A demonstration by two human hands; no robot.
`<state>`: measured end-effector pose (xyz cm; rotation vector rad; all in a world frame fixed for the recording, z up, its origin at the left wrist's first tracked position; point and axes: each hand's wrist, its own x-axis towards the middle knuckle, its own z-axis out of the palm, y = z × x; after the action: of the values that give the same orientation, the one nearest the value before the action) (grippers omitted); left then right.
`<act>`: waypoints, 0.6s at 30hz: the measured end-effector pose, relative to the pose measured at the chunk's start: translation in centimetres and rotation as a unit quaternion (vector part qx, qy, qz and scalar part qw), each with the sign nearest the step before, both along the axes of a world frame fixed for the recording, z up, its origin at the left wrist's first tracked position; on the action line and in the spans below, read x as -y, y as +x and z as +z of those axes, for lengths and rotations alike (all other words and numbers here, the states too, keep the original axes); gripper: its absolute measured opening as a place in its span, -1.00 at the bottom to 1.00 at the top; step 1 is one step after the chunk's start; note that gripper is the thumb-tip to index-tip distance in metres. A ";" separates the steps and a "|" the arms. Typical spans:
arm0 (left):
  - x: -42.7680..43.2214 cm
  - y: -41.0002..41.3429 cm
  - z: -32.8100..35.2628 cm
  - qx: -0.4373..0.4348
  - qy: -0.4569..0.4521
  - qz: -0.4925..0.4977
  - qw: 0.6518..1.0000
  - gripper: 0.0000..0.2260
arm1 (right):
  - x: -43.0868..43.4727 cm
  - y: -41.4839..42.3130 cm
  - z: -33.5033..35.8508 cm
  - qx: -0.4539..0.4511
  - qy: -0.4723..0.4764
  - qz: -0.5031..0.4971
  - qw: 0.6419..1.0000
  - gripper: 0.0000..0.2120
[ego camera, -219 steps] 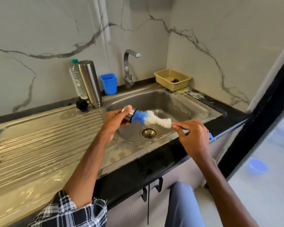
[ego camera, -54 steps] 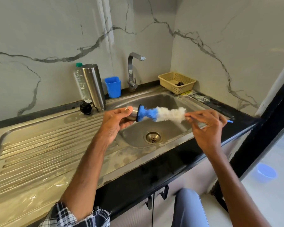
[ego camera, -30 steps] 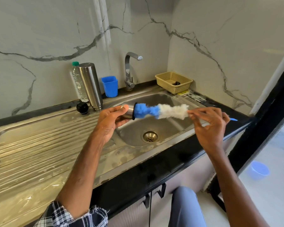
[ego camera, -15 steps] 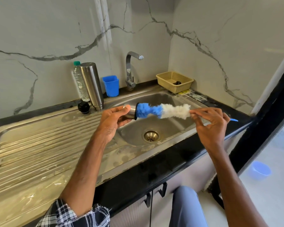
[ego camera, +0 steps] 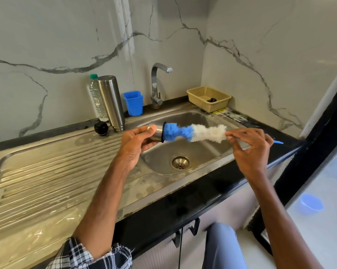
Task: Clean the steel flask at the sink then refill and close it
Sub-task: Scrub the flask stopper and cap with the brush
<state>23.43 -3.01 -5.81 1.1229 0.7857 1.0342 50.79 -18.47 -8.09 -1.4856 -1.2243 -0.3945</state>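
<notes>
My left hand (ego camera: 137, 143) grips a small steel cup-shaped flask cap (ego camera: 158, 133) sideways over the sink basin (ego camera: 194, 152). A blue and white bottle brush (ego camera: 194, 132) has its blue tip in the cap's mouth. My right hand (ego camera: 249, 150) pinches the brush's thin blue handle just behind the white bristles. The tall steel flask (ego camera: 111, 101) stands upside down at the back of the drainboard, with its black stopper (ego camera: 101, 128) lying beside it.
A clear plastic water bottle (ego camera: 94, 98) stands behind the flask. A blue cup (ego camera: 133, 102) and the tap (ego camera: 158, 82) are at the back of the sink. A beige basket (ego camera: 209, 96) sits at the back right. The ribbed drainboard (ego camera: 47, 167) spreads to the left.
The brush has slid out of the cap, so more of its blue bristles show. Both hands have risen slightly over the basin.
</notes>
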 end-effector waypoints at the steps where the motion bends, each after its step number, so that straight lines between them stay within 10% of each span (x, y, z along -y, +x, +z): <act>1: 0.0 0.0 -0.1 -0.003 0.001 0.000 1.000 -0.87 | -0.1 -0.3 -0.1 0.022 -0.005 0.010 1.000 -0.80; 18: -0.2 0.0 -0.5 -0.015 0.015 -0.016 1.000 -0.82 | 0.2 0.5 -0.2 0.029 -0.022 0.012 0.999 -0.81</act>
<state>23.47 -2.85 -6.33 1.1754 0.7744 1.0072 51.28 -18.67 -8.25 -1.5035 -1.3040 -0.3998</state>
